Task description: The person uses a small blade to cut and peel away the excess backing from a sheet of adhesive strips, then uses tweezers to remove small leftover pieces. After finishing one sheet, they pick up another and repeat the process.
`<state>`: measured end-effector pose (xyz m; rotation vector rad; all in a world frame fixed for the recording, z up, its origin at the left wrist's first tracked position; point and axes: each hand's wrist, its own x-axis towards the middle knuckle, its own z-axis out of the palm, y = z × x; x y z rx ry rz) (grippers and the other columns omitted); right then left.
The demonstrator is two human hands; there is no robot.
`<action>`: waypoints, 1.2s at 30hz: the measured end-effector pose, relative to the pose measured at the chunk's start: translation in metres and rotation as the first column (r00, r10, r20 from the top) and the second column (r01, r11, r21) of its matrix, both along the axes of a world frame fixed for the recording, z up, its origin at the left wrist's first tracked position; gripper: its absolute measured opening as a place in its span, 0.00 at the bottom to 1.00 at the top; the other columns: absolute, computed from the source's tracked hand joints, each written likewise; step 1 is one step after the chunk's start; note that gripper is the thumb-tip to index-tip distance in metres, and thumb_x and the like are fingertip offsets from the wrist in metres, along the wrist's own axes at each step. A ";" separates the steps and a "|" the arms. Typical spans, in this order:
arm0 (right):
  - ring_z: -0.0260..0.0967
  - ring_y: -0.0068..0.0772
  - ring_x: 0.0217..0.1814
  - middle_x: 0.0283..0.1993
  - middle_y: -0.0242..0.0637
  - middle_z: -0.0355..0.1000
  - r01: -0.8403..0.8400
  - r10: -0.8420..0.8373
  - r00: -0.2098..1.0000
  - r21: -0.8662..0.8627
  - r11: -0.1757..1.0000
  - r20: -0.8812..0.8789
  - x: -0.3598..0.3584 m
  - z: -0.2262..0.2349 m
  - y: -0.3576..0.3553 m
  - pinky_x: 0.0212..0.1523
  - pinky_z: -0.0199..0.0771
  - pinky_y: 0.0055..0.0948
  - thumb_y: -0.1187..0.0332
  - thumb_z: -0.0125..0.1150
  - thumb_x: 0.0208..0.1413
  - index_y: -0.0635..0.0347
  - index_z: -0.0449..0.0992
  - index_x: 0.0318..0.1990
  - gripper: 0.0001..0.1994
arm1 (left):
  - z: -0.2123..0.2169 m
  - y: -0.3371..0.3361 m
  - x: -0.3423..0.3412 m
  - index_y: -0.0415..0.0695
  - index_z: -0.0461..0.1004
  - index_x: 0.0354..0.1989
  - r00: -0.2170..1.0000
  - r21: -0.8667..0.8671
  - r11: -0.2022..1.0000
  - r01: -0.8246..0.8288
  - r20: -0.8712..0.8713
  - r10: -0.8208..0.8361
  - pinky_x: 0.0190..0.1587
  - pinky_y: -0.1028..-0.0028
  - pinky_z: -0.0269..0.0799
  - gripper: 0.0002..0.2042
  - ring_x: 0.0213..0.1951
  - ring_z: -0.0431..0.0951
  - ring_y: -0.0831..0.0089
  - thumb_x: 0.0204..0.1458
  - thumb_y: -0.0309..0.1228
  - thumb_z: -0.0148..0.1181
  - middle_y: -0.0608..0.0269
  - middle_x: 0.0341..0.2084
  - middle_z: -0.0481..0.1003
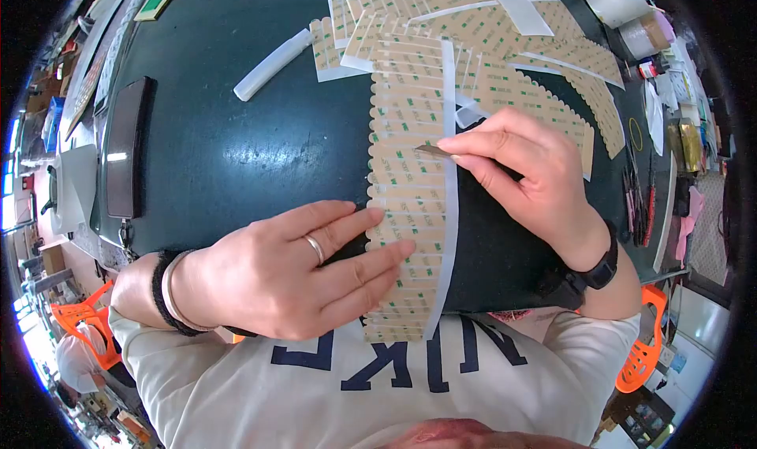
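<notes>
While the tan adhesive strip (pixel 410 189) is pinned by the flat, spread left hand (pixel 292 272), thin tweezers (pixel 435 151) are pinched by the right hand (pixel 528 173) over its middle.

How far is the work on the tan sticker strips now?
Done: hard to tell; many tan strips lie piled at the mat's far side. In hand: the left hand presses flat one long strip, and the right hand puts a thin tool to it. Left: most tabs on this strip look in place.
</notes>
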<state>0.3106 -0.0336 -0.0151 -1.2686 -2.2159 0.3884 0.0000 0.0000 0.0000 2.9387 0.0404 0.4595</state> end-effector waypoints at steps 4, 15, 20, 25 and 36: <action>0.80 0.34 0.38 0.40 0.36 0.82 0.007 -0.007 1.000 -0.005 1.000 -0.010 0.001 0.003 -0.001 0.37 0.77 0.29 0.79 0.73 0.57 0.57 0.90 0.48 0.12 | -0.005 -0.001 0.002 0.42 0.83 0.49 1.000 -0.063 0.998 -0.004 0.008 0.005 0.56 0.64 0.82 0.14 0.54 0.84 0.59 0.56 0.33 0.68 0.60 0.59 0.82; 0.82 0.35 0.41 0.42 0.34 0.82 -0.097 0.098 0.995 0.020 0.995 -0.007 -0.001 0.001 -0.002 0.39 0.80 0.30 0.79 0.75 0.54 0.55 0.90 0.47 0.14 | -0.007 0.007 0.008 0.43 0.82 0.51 0.999 -0.015 0.999 0.039 0.021 -0.039 0.51 0.66 0.80 0.17 0.50 0.84 0.60 0.53 0.33 0.65 0.62 0.55 0.80; 0.82 0.36 0.41 0.42 0.34 0.82 -0.115 0.114 0.993 0.082 0.990 0.019 -0.003 -0.001 -0.003 0.39 0.80 0.32 0.79 0.76 0.51 0.54 0.90 0.47 0.15 | -0.007 0.006 0.009 0.43 0.81 0.54 0.999 0.005 0.999 0.032 0.024 -0.032 0.51 0.66 0.80 0.19 0.50 0.84 0.61 0.53 0.33 0.64 0.61 0.56 0.78; 0.82 0.37 0.42 0.42 0.34 0.82 -0.109 0.109 0.994 0.088 0.990 0.010 -0.004 -0.003 -0.004 0.40 0.80 0.32 0.78 0.77 0.50 0.53 0.90 0.47 0.16 | -0.003 0.008 0.008 0.44 0.79 0.61 1.000 -0.139 0.990 0.005 0.025 -0.002 0.53 0.64 0.79 0.25 0.50 0.83 0.61 0.54 0.39 0.68 0.56 0.59 0.77; 0.80 0.38 0.42 0.38 0.32 0.78 -0.123 0.123 0.992 0.117 0.986 0.004 -0.010 -0.006 -0.001 0.40 0.79 0.34 0.77 0.79 0.48 0.53 0.90 0.45 0.15 | 0.000 0.008 0.008 0.39 0.75 0.66 0.996 -0.259 0.964 -0.057 -0.075 0.038 0.59 0.60 0.76 0.35 0.53 0.80 0.58 0.54 0.49 0.70 0.52 0.59 0.77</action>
